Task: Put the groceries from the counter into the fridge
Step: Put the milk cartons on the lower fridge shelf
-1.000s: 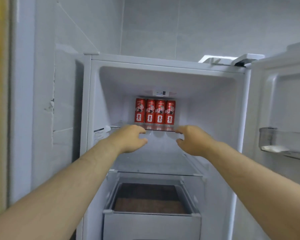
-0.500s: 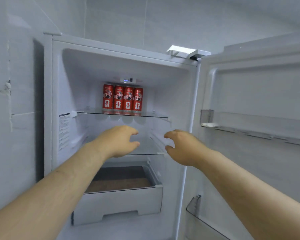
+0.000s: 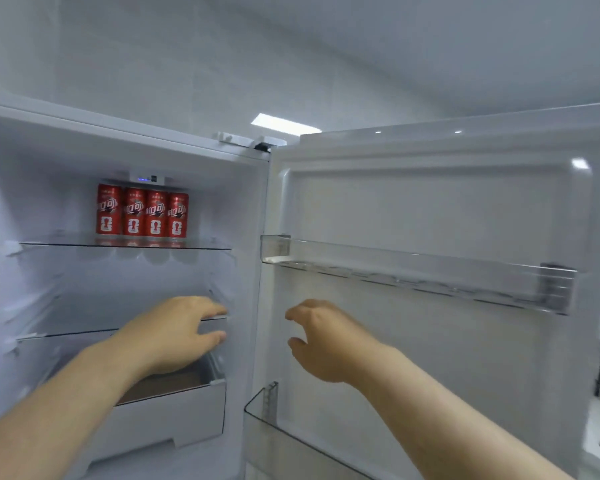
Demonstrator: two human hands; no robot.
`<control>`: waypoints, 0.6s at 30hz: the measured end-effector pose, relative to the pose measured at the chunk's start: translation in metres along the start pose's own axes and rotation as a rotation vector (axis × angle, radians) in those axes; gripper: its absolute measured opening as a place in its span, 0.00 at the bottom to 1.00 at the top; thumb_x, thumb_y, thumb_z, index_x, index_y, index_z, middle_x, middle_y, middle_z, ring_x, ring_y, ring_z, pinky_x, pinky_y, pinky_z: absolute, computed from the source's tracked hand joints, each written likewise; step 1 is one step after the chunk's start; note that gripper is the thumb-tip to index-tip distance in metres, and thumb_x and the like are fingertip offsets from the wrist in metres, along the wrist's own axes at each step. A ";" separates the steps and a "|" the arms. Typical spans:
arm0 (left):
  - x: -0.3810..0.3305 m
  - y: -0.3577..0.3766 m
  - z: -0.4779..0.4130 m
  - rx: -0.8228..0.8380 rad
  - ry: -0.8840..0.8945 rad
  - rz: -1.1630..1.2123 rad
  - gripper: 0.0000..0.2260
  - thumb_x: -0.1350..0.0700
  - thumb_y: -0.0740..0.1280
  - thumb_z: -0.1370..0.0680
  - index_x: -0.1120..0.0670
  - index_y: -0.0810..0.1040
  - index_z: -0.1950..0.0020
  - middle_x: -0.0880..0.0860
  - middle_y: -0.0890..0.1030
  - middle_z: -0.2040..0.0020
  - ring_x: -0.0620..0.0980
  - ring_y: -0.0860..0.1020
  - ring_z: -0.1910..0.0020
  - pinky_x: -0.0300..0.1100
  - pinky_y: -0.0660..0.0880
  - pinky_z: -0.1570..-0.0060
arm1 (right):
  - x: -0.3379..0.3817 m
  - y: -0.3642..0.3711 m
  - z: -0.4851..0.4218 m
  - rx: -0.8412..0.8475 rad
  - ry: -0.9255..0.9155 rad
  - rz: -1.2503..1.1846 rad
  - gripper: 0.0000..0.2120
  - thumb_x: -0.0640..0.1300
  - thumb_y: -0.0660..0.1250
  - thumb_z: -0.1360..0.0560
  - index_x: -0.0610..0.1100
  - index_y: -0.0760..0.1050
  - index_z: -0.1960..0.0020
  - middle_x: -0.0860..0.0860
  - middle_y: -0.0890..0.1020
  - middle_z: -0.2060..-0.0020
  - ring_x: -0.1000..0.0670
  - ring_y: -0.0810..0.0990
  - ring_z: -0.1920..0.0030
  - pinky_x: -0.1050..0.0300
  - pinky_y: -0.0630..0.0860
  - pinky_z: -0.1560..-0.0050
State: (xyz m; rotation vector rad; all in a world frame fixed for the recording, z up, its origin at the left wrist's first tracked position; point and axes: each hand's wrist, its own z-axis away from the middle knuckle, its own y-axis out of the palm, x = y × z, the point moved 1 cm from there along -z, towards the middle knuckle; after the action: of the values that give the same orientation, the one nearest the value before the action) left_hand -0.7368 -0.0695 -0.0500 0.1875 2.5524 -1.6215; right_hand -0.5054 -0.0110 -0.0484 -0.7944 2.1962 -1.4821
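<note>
4 cans (image 3: 142, 214) at back of top shelf (image 3: 205, 247), front edge free | L hand (image 3: 174, 334) + R hand (image 3: 323, 341) loose-curled, holding nothing

I'm in a home kitchen: an open fridge (image 3: 250, 209) against tiled wall (image 3: 187, 57), cans (image 3: 142, 214) on its top shelf (image 3: 201, 244).

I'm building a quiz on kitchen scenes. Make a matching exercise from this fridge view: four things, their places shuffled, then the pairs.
1. red cans
2. upper door bin
3. drawer
4. right hand

A. at the bottom of the fridge
B. at the back of the top glass shelf
C. fixed across the open door
D. in front of the door's inner panel, holding nothing

Pairs: 1-B, 2-C, 3-A, 4-D
</note>
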 end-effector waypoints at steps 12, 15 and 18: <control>-0.124 -0.012 0.067 0.061 0.072 -0.029 0.24 0.44 0.62 0.21 0.45 0.66 0.25 0.43 0.67 0.25 0.44 0.65 0.27 0.41 0.63 0.31 | -0.034 -0.049 0.124 -0.069 0.041 0.034 0.18 0.50 0.59 0.20 0.46 0.70 0.31 0.49 0.74 0.35 0.44 0.70 0.34 0.49 0.72 0.37; -0.162 -0.011 0.078 0.071 0.114 -0.009 0.24 0.45 0.62 0.20 0.45 0.65 0.25 0.43 0.66 0.25 0.45 0.64 0.26 0.42 0.63 0.30 | -0.050 -0.063 0.168 -0.102 0.067 0.050 0.19 0.49 0.58 0.19 0.46 0.69 0.30 0.50 0.74 0.34 0.45 0.71 0.35 0.50 0.72 0.37; -0.203 -0.006 0.088 0.082 0.165 0.013 0.24 0.44 0.62 0.21 0.43 0.65 0.25 0.43 0.65 0.25 0.45 0.64 0.26 0.42 0.65 0.31 | -0.069 -0.077 0.217 -0.117 0.112 0.053 0.21 0.49 0.57 0.18 0.48 0.66 0.27 0.52 0.71 0.31 0.47 0.69 0.33 0.53 0.70 0.35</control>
State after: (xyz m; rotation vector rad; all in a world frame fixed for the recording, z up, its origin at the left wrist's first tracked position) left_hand -0.5354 -0.1604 -0.0491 0.3582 2.5968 -1.7768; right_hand -0.3061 -0.1444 -0.0586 -0.6988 2.3856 -1.4151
